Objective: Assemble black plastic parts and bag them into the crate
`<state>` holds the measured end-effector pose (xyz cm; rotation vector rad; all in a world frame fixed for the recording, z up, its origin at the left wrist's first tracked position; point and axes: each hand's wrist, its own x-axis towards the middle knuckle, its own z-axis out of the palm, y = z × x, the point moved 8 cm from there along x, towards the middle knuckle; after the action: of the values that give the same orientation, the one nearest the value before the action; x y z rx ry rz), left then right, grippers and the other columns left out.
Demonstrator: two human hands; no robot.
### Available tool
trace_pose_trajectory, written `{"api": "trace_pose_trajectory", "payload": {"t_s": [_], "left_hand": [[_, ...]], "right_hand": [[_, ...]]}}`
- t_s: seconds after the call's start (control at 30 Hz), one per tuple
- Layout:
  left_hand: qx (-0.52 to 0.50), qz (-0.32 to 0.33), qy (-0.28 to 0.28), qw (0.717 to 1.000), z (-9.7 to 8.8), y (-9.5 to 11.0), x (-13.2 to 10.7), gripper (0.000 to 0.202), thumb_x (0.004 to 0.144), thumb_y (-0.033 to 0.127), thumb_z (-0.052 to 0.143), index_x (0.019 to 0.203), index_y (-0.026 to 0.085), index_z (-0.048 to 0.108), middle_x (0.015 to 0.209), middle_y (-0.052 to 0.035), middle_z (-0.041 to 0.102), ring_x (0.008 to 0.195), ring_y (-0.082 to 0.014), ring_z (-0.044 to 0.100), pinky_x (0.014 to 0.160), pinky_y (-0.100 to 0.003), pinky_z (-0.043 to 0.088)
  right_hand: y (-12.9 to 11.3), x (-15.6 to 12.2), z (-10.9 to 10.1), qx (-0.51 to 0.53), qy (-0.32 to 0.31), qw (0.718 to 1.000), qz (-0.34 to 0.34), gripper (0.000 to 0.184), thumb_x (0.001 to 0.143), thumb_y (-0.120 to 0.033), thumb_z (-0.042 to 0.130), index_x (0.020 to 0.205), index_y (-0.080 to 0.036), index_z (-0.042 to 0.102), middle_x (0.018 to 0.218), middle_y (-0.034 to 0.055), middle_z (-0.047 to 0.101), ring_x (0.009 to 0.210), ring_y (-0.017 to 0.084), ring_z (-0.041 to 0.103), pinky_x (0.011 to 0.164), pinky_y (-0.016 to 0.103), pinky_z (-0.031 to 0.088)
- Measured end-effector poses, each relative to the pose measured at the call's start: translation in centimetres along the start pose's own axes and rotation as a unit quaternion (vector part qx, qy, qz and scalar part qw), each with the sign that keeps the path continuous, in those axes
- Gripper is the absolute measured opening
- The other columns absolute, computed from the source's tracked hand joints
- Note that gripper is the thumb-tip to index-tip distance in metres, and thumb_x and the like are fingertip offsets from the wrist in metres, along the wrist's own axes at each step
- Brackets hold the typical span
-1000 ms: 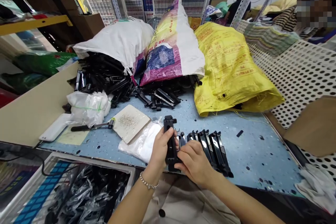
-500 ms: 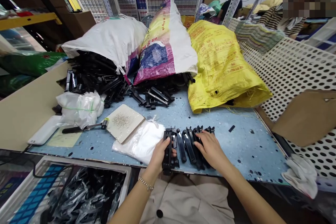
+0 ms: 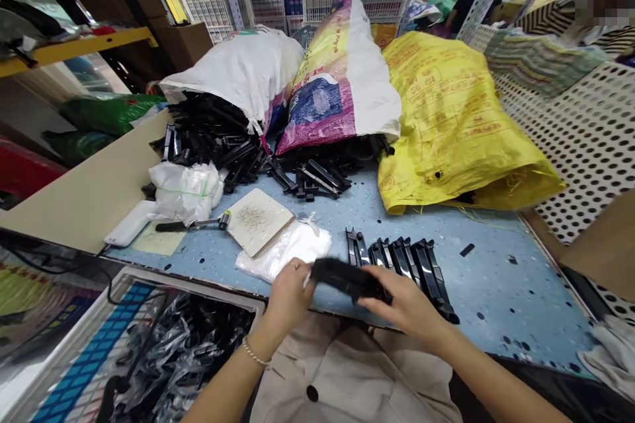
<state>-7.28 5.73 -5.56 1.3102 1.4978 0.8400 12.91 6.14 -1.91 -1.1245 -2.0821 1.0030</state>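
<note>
A long black plastic piece (image 3: 344,277), smeared by motion, lies crosswise between my two hands above the table's front edge; whether it is one piece or several I cannot tell. My left hand (image 3: 290,294) is closed on its left end. The fingers and thumb of my right hand (image 3: 404,304) grip its right end. Just behind my right hand, more long black pieces with shiny faces (image 3: 427,271) lie side by side in a row on the blue speckled tabletop (image 3: 489,291). Near my left hand is a white plastic bag bundle (image 3: 310,244).
Loose black pieces (image 3: 218,139) spill from a white sack (image 3: 238,66) and a printed sack (image 3: 370,92) at the back. A yellow sack (image 3: 441,112) stands right of them. A hammer-like tool (image 3: 193,225) touches a square board (image 3: 258,221). A crate (image 3: 248,304) with wrapped black pieces sits front left.
My hands have lifted a black piece from the row's left end and turned it crosswise. The right hand has left the row's top. The view has swung, shifting the scene right.
</note>
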Motion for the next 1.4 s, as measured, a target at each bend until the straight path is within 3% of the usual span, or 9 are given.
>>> {"api": "trace_pose_trajectory", "payload": {"t_s": [0.1, 0.23, 0.43, 0.8, 0.9, 1.07, 1.23, 1.33, 1.4], "left_hand": [[0.113, 0.039, 0.093, 0.988, -1.4, -1.1, 1.5, 0.006, 0.074, 0.024, 0.062, 0.071, 0.020, 0.065, 0.087, -0.0095, 0.061, 0.090, -0.0256, 0.056, 0.082, -0.036, 0.042], [0.108, 0.015, 0.114, 0.988, -3.0, -2.5, 3.4, 0.014, 0.066, 0.019, 0.067, 0.057, 0.019, 0.057, 0.067, 0.0000, 0.054, 0.066, -0.0155, 0.051, 0.065, -0.027, 0.038], [-0.084, -0.050, 0.057, 0.994, -4.1, -3.7, 4.4, 0.027, 0.061, 0.040, 0.072, 0.057, 0.017, 0.060, 0.051, 0.0042, 0.051, 0.047, -0.0097, 0.041, 0.050, -0.023, 0.031], [-0.069, -0.038, 0.090, 0.993, -4.1, -4.2, 4.7, 0.032, 0.048, 0.025, 0.078, 0.051, 0.018, 0.047, 0.048, 0.0081, 0.048, 0.047, -0.0081, 0.043, 0.049, -0.020, 0.030], [-0.077, -0.025, 0.073, 0.994, -4.3, -4.2, 4.9, 0.032, 0.049, 0.027, 0.078, 0.053, 0.018, 0.047, 0.053, 0.0049, 0.055, 0.052, -0.0105, 0.050, 0.052, -0.021, 0.036], [-0.098, 0.001, 0.059, 0.993, -5.5, -3.7, 5.0, 0.027, 0.061, 0.033, 0.072, 0.063, 0.018, 0.049, 0.059, 0.0019, 0.061, 0.057, -0.0135, 0.058, 0.057, -0.024, 0.043], [-0.060, 0.047, 0.080, 0.994, -6.3, -2.0, 4.3, 0.012, 0.072, 0.018, 0.059, 0.067, 0.019, 0.049, 0.064, 0.0017, 0.060, 0.063, -0.0141, 0.058, 0.063, -0.027, 0.047], [0.107, 0.124, 0.064, 0.984, -6.5, 0.6, 3.2, 0.018, 0.074, 0.003, 0.048, 0.067, 0.018, 0.057, 0.082, -0.0056, 0.065, 0.086, -0.0196, 0.060, 0.082, -0.036, 0.048], [0.287, 0.162, 0.039, 0.943, -6.2, 1.8, 2.6, 0.026, 0.074, -0.002, 0.044, 0.072, 0.016, 0.062, 0.090, -0.0104, 0.065, 0.093, -0.0232, 0.059, 0.087, -0.040, 0.047]], "right_hand": [[2.7, 0.6, 0.9, 0.235, 0.067, 0.957, 0.156, 0.048, 0.075, -0.039, 0.072, 0.116, -0.021, 0.057, 0.109, 0.0104, 0.069, 0.094, 0.028, 0.068, 0.085, 0.045, 0.054], [2.9, 1.3, 3.5, 0.445, 0.108, 0.862, 0.219, 0.040, 0.070, -0.038, 0.076, 0.102, -0.019, 0.063, 0.097, 0.0088, 0.072, 0.088, 0.025, 0.069, 0.084, 0.042, 0.053], [2.3, 2.9, 5.7, 0.557, 0.105, 0.787, 0.244, 0.027, 0.072, -0.037, 0.074, 0.090, -0.018, 0.068, 0.094, 0.0071, 0.073, 0.088, 0.023, 0.069, 0.082, 0.038, 0.054], [1.4, 8.2, 9.8, 0.694, 0.097, 0.660, 0.271, 0.021, 0.073, -0.032, 0.074, 0.082, -0.015, 0.067, 0.085, 0.0096, 0.074, 0.095, 0.025, 0.068, 0.091, 0.044, 0.052], [1.9, 8.6, 10.1, 0.702, 0.114, 0.646, 0.276, 0.018, 0.071, -0.030, 0.075, 0.080, -0.017, 0.065, 0.082, 0.0086, 0.073, 0.093, 0.026, 0.068, 0.084, 0.047, 0.054], [2.6, 8.4, 9.6, 0.684, 0.132, 0.662, 0.277, 0.018, 0.072, -0.030, 0.074, 0.080, -0.017, 0.066, 0.081, 0.0080, 0.073, 0.090, 0.024, 0.068, 0.079, 0.041, 0.056], [1.8, 8.9, 10.1, 0.695, 0.115, 0.664, 0.252, 0.021, 0.072, -0.033, 0.074, 0.082, -0.016, 0.067, 0.084, 0.0084, 0.073, 0.092, 0.025, 0.067, 0.084, 0.045, 0.054], [2.6, 8.6, 10.6, 0.643, 0.143, 0.698, 0.282, 0.022, 0.070, -0.032, 0.076, 0.082, -0.015, 0.067, 0.081, 0.0072, 0.073, 0.079, 0.020, 0.068, 0.074, 0.036, 0.057], [3.1, 7.6, 10.4, 0.618, 0.162, 0.713, 0.288, 0.021, 0.069, -0.029, 0.077, 0.081, -0.015, 0.067, 0.081, 0.0064, 0.073, 0.076, 0.017, 0.067, 0.071, 0.031, 0.057]]}}
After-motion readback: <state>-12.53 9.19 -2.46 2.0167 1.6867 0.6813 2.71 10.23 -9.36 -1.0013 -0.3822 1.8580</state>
